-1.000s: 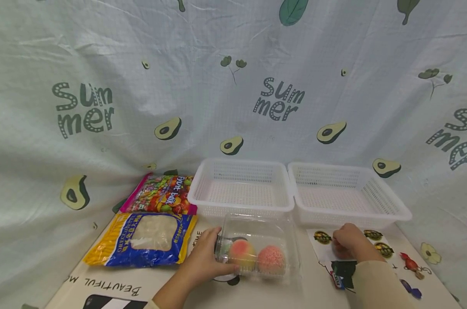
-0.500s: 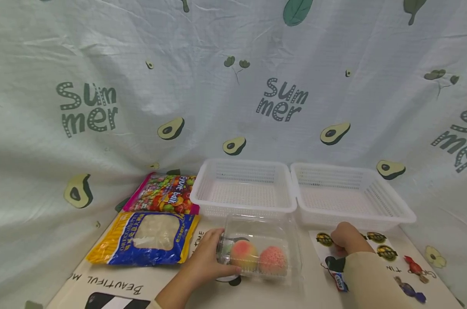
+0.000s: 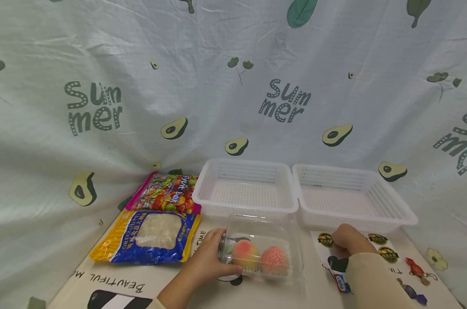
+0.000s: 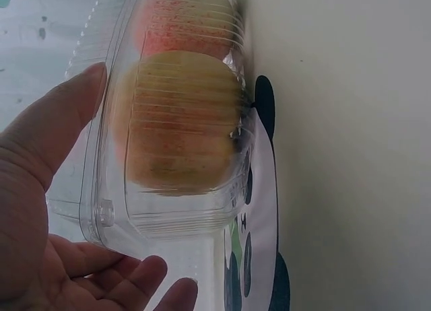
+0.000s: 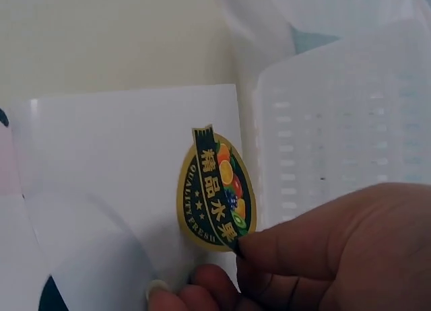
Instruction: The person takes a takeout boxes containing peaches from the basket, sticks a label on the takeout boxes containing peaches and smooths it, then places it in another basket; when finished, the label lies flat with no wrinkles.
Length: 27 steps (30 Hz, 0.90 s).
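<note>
A clear plastic clamshell box (image 3: 272, 227) with two pinkish peaches (image 3: 274, 259) inside stands mid-table, lid down. My left hand (image 3: 210, 259) grips its left end; in the left wrist view the thumb lies along the rim and the fingers curl below. To the right, my right hand (image 3: 351, 240) is over a white sticker sheet (image 5: 101, 143). Seen from the right wrist, thumb and fingers pinch the lower edge of an oval green-and-gold fruit sticker (image 5: 215, 190). More such stickers (image 3: 389, 254) show on the sheet around the hand.
Two white plastic baskets (image 3: 245, 209) stand side by side behind the box. At left lie a blue-and-yellow pasta bag (image 3: 156, 231) and a pink fruit candy bag (image 3: 167, 193). Wrapped candies (image 3: 416, 268) lie at right, with another candy (image 3: 341, 283) near the right sleeve.
The head view has shifted a little. My right hand and sleeve have turned slightly over the sticker sheet, showing more of the right-hand candies. My left hand keeps its grip on the box.
</note>
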Motion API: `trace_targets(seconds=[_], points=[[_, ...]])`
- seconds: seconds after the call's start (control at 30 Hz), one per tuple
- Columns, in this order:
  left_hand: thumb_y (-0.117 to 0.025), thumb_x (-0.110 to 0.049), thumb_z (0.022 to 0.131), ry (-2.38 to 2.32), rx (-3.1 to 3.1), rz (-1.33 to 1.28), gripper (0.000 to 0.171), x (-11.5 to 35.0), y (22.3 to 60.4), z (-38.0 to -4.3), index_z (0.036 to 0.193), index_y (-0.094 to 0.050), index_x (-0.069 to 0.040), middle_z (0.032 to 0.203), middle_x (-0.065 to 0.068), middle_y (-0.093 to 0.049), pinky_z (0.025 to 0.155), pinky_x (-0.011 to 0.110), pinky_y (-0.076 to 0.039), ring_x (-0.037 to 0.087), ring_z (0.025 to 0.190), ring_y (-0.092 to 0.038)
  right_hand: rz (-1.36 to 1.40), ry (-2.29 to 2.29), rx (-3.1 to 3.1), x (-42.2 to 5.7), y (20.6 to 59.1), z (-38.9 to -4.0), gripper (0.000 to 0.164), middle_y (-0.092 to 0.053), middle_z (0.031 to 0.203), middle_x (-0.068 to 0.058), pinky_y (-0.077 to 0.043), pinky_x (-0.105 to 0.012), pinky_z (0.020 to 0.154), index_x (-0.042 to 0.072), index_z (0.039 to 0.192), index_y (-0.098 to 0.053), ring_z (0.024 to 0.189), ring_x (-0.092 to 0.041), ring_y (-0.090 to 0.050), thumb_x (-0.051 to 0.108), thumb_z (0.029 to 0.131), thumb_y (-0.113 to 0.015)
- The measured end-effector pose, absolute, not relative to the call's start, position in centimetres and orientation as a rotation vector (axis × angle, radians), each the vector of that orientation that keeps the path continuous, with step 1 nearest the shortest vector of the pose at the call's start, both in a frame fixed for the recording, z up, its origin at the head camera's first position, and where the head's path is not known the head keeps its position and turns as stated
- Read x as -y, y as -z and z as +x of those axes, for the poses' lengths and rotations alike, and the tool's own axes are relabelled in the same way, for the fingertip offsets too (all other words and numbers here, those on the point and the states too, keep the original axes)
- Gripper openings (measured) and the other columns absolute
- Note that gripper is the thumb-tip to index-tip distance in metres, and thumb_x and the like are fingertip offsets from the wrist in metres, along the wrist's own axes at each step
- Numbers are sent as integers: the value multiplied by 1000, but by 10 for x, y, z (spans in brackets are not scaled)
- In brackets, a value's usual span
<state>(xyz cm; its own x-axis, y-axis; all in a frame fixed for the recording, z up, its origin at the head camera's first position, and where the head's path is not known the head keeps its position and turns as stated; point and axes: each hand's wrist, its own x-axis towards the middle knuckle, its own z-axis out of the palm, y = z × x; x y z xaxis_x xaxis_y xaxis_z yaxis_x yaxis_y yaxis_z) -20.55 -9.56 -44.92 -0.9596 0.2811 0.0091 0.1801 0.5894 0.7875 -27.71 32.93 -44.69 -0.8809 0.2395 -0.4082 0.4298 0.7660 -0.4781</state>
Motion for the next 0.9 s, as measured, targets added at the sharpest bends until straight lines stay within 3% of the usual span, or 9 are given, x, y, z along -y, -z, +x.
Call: trace_targets(seconds=[0.13, 0.33, 0.5, 0.77, 0.9], points=[[-97, -50, 63, -1313, -2708, 406, 111, 96, 448, -204, 149, -45, -4, 152, 16, -45, 112, 64, -40, 36, 136, -48, 471, 985, -2608, -331, 442, -270, 16, -54, 68, -10, -51, -27, 49, -9, 92, -51, 53, -17, -54, 2, 90, -40], [-97, -50, 62, -1302, -2723, 417, 109, 95, 448, -203, 147, -47, -4, 148, 16, -48, 111, 63, -42, 35, 131, -51, 531, 1152, -2546, -332, 441, -263, 27, -56, 80, -13, -57, -30, 58, -12, 110, -46, 66, -21, -58, 6, 89, -42], [-98, -49, 61, -1304, -2742, 428, 108, 95, 448, -203, 146, -49, -4, 146, 16, -50, 110, 63, -43, 35, 130, -52, 505, 1227, -2522, -334, 440, -258, 25, -56, 83, -13, -55, -31, 60, -10, 107, -48, 67, -21, -59, 6, 88, -45], [-98, -50, 59, -1320, -2789, 453, 102, 95, 442, -204, 140, -55, -6, 142, 13, -56, 110, 59, -45, 33, 129, -54, 555, 1318, -2503, -333, 438, -251, 40, -54, 91, -20, -60, -32, 65, -19, 122, -36, 74, -23, -61, 7, 92, -46], [-97, -50, 62, -1327, -2757, 425, 101, 96, 440, -203, 141, -54, -5, 143, 14, -56, 110, 60, -44, 34, 130, -53, 537, 1329, -2533, -332, 438, -245, 34, -55, 88, -18, -58, -31, 62, -17, 116, -40, 70, -21, -60, 6, 92, -46]])
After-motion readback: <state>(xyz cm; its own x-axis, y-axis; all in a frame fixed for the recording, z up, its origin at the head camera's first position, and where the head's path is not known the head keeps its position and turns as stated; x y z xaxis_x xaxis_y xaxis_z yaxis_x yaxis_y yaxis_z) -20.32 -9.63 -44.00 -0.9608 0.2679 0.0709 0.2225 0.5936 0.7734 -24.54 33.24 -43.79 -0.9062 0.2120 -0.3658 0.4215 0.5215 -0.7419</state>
